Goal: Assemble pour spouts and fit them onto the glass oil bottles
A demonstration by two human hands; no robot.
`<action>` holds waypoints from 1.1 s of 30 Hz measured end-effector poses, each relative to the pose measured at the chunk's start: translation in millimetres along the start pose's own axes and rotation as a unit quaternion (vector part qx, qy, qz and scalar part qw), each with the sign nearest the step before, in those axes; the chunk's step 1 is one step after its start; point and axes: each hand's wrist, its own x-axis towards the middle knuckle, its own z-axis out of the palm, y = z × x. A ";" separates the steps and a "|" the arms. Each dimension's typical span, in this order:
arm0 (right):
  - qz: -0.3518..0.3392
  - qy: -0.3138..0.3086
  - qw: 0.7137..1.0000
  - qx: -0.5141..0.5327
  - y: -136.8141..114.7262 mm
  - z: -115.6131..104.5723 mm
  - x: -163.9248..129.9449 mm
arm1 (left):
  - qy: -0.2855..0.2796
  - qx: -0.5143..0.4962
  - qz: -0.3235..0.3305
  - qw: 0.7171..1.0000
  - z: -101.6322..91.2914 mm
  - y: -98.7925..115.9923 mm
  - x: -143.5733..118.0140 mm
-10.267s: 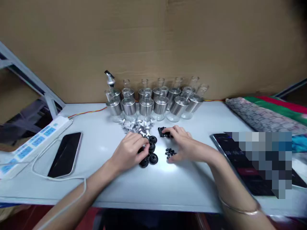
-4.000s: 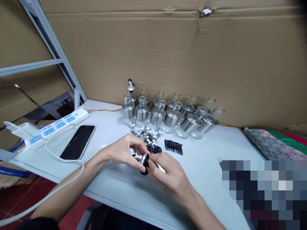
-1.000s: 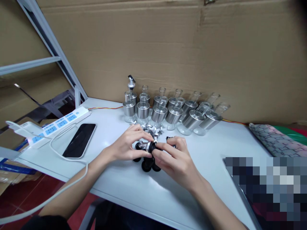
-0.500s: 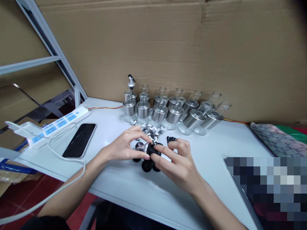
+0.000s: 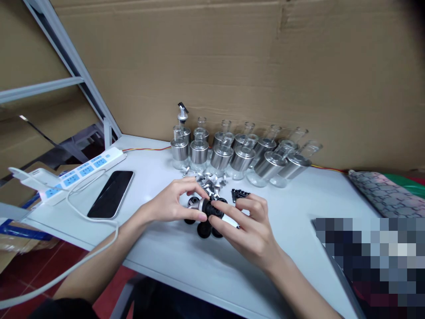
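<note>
- Two hands meet near the centre of the head view, at a small pourer made of a silver spout (image 5: 201, 205) and a black stopper (image 5: 215, 211).
- The left hand (image 5: 174, 201) is narrowed around the spout's collar, thumb below and fingers above; the right hand (image 5: 254, 232) pinches the stopper from the lower right of it, its thumb and forefinger on the black part.
- The step looks like seating or turning the stopper against the collar. To do it well, the left hand should act as a firm vice while the right supplies the push or twist.
- Both parts are best held on one axis; a slanted stopper would probably bind or leave a gap at the collar. Whether the joint is fully home, I cannot tell, as fingertips cover part of it.
- An even pressure around the rim should serve better than one hard shove, since the rubbery-looking stopper may flex.
- Just below centre, black caps (image 5: 203, 230) lie under the hands on the table (image 5: 159, 261), and silver pieces (image 5: 212, 182) are heaped just above, so small movements would avoid scattering them.
- At left, a white cable (image 5: 114, 241) crosses the left forearm; sweeping that arm could drag it.
</note>
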 end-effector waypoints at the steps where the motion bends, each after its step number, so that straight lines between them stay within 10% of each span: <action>1: -0.001 -0.001 1.000 -0.001 0.0 -0.3 0.3 | -0.002 -0.002 -0.007 1.000 -0.1 -0.2 -0.2; 22: -0.006 -0.010 1.000 0.003 -1.4 -1.1 0.5 | -0.028 -0.083 -0.014 0.996 1.4 -2.1 0.2; 33: 0.166 0.043 0.985 0.025 5.4 3.3 -5.8 | 0.110 -0.031 0.084 0.990 17.3 -10.5 2.1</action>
